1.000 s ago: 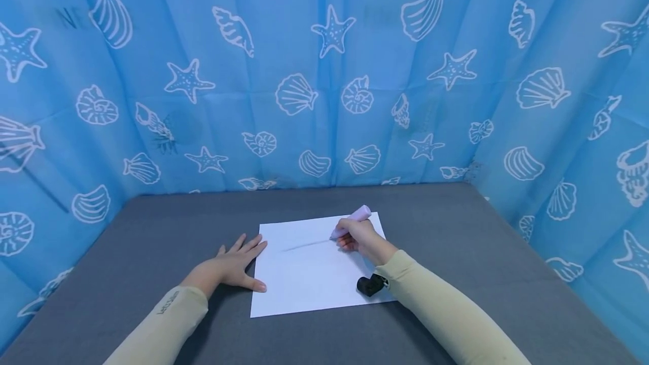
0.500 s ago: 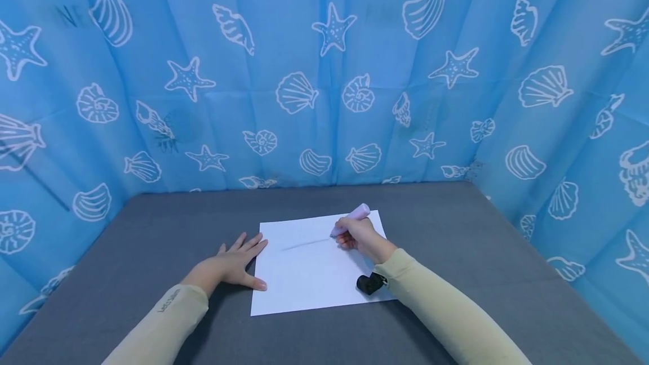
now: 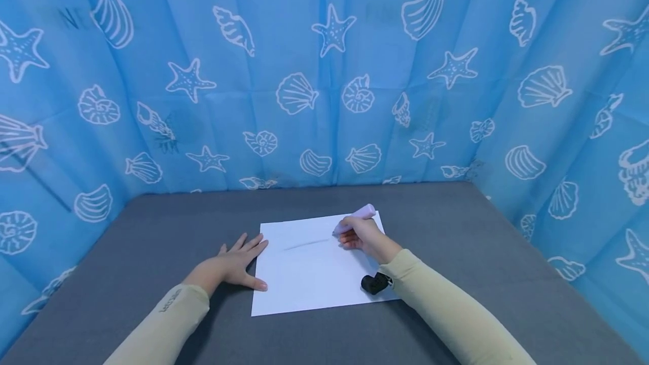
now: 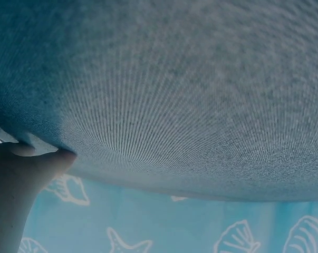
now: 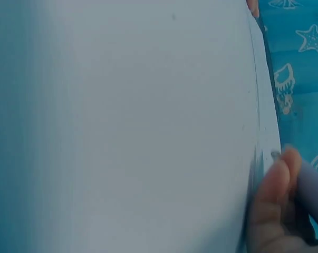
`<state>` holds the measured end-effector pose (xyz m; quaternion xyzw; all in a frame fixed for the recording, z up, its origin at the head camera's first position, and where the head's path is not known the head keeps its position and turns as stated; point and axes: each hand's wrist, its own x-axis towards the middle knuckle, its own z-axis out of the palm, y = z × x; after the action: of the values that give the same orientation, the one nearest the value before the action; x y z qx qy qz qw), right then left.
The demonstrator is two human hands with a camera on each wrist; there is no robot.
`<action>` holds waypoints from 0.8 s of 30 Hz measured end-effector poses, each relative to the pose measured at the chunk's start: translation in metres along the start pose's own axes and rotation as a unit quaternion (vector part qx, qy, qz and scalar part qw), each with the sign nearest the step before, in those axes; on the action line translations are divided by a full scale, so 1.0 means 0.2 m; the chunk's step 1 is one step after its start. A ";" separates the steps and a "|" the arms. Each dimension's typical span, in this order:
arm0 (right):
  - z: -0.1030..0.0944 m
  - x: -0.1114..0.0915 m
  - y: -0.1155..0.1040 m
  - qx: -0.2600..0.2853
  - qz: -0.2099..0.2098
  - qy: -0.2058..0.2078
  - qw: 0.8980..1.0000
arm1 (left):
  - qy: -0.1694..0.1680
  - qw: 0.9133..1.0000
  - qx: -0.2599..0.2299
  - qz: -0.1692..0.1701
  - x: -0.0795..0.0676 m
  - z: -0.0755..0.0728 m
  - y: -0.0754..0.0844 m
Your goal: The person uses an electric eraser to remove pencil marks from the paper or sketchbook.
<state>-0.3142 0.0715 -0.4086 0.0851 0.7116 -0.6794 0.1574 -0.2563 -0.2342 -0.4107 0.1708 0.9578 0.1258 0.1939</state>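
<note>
We are noting the left hand (image 3: 230, 266) resting at the left edge of the white paper (image 3: 309, 280), its fingers spread and its thumb lying over that edge. The right hand (image 3: 369, 239) is pinching a lilac pen (image 3: 364, 212) over the paper's upper right part, the barrel slanting upward; whether the tip is touching, we are unable to tell. A thin line (image 3: 306, 244) is running leftward from near the tip. The paper is lying on the grey bench (image 3: 177, 224), before a blue curtain (image 3: 324, 117).

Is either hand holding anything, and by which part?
The right hand holds the pen by its lower part, near the tip; the left hand holds nothing.
</note>
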 end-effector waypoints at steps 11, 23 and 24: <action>0.03 0.02 0.01 0.001 0.013 0.015 1.000 | 0.005 1.000 0.000 -0.001 0.00 0.00 0.00; 0.06 0.02 0.01 -0.029 0.001 0.012 1.000 | 0.010 1.000 -0.001 0.005 -0.01 0.01 0.00; 0.06 0.02 0.01 -0.029 0.001 0.012 1.000 | 0.010 1.000 0.000 0.004 -0.01 0.01 0.00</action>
<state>-0.3158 0.0592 -0.4130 0.0893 0.7324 -0.6576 0.1522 -0.2547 -0.2348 -0.4116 0.1737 0.9590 0.1285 0.1835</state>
